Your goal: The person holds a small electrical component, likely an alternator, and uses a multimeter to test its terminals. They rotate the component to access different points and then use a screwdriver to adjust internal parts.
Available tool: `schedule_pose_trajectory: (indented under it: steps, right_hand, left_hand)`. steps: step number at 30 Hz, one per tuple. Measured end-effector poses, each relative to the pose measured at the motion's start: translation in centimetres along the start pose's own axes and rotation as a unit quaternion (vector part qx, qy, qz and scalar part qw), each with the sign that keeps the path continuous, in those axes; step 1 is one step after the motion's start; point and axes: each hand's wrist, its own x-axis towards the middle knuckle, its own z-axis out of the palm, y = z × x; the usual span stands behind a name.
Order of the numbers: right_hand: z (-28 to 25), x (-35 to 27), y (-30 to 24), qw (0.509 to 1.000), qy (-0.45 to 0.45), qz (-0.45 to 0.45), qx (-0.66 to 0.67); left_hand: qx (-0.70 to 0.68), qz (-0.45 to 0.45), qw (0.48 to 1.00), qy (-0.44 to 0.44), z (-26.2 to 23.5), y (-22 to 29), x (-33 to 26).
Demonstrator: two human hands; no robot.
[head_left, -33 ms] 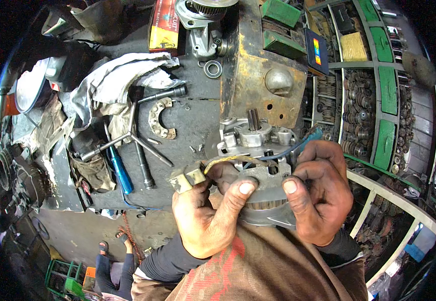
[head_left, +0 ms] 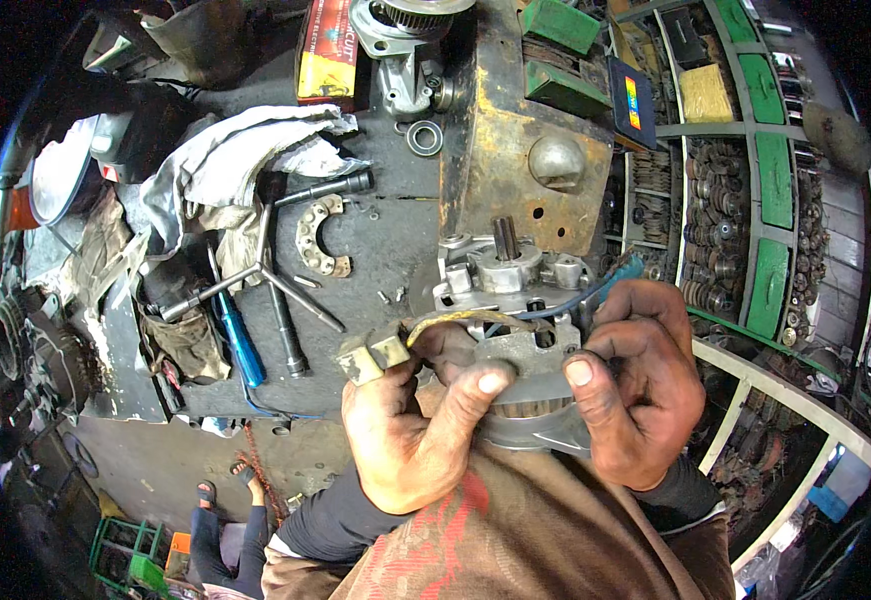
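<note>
Both hands grip a round grey metal motor housing (head_left: 525,375) held close to my body, with a short splined shaft (head_left: 505,238) sticking up from its far end. My left hand (head_left: 415,430) clasps its near left side, thumb pressed on the rim. My right hand (head_left: 640,385) wraps its right side, thumb on the rim too. A beige plug connector (head_left: 373,355) on a yellowish sleeved wire (head_left: 445,322) hangs off the housing just above my left hand. Blue wires (head_left: 565,300) run toward my right hand.
On the dark workbench (head_left: 395,210) lie a cross wrench (head_left: 265,275), a blue-handled screwdriver (head_left: 240,340), a curved brush-holder plate (head_left: 317,238), a bearing ring (head_left: 424,137) and white rags (head_left: 235,150). A rusty yellow block (head_left: 525,150) stands behind. Green parts shelves (head_left: 765,180) fill the right.
</note>
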Motion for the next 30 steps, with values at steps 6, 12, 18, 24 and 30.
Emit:
schedule_pose_trajectory:
  steps: [6, 12, 18, 24, 30]
  right_hand:
    - [-0.1, 0.4, 0.0, 1.0, -0.01, -0.004, -0.006]
    - [0.0, 0.2, 0.5, 1.0, -0.002, -0.01, -0.002]
    - [0.0, 0.3, 0.4, 1.0, -0.01, -0.019, -0.004]
    - [0.0, 0.1, 0.5, 1.0, -0.004, -0.018, -0.013]
    - [0.2, 0.2, 0.5, 1.0, 0.0, -0.028, -0.011]
  left_hand:
    - [0.047, -0.011, 0.999, -0.021, -0.7, 0.0, 0.4]
    - [0.079, 0.039, 0.996, -0.009, -0.3, -0.2, 0.7]
    - [0.06, 0.075, 0.995, 0.021, 0.1, -0.6, 0.4]
    - [0.067, 0.084, 0.994, 0.034, 0.2, -0.5, 0.2]
    - [-0.112, -0.037, 0.993, 0.027, 0.7, 0.3, 0.8]
